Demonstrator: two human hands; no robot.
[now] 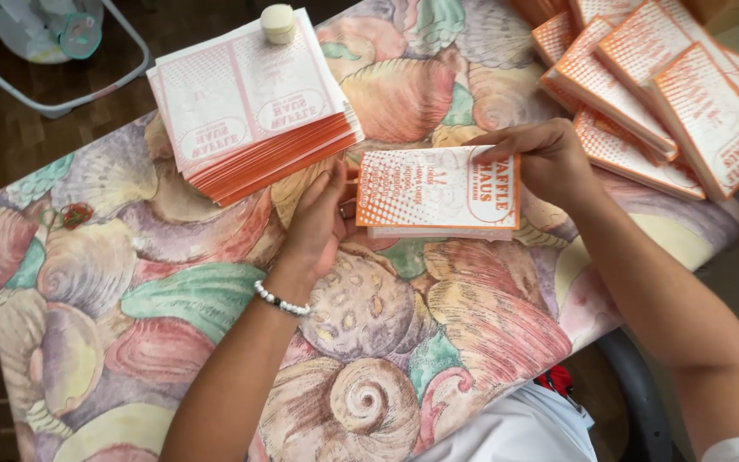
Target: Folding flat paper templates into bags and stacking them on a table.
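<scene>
The orange-and-white paper sleeve is being folded at mid-desk, both hands grasping it: left hand at its left end, right hand at its right. Pressing the crease seems next.

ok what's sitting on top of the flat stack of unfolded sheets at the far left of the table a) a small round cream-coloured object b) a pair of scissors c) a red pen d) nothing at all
a: a small round cream-coloured object rests on the far edge of the flat stack of sheets, while both hands are away from it, holding an orange-and-white printed packet.
</scene>
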